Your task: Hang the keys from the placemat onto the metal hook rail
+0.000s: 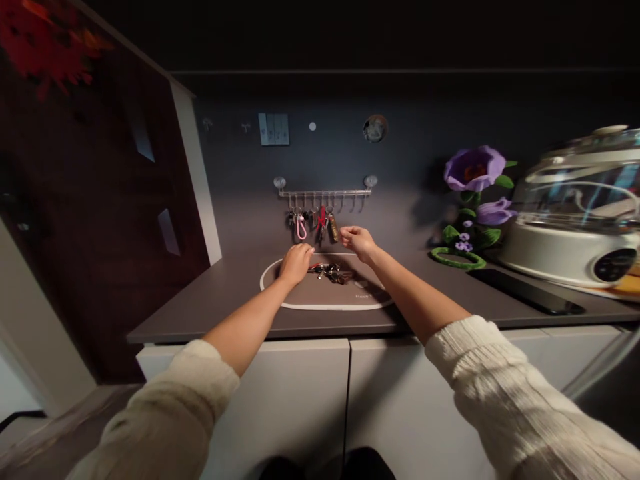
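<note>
Cream sleeves [500,387] frame it: right hand [357,241] pinched narrow beside hanging keys [323,219], rings on a hook rail [325,193] bearing them, left hand [299,262] curled by a key bunch [333,272], both hands' contents unclear!

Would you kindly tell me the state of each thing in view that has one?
Mat: flat on counter
Rack: fixed to wall, partly filled
Hanging keys: on the rack
Loose keys: heaped on the mat
Left hand: over the mat, grip unclear
Right hand: raised near hanging keys, grip unclear
Cabinet doors: shut
Flower: upright
Switches: too small to tell
</note>
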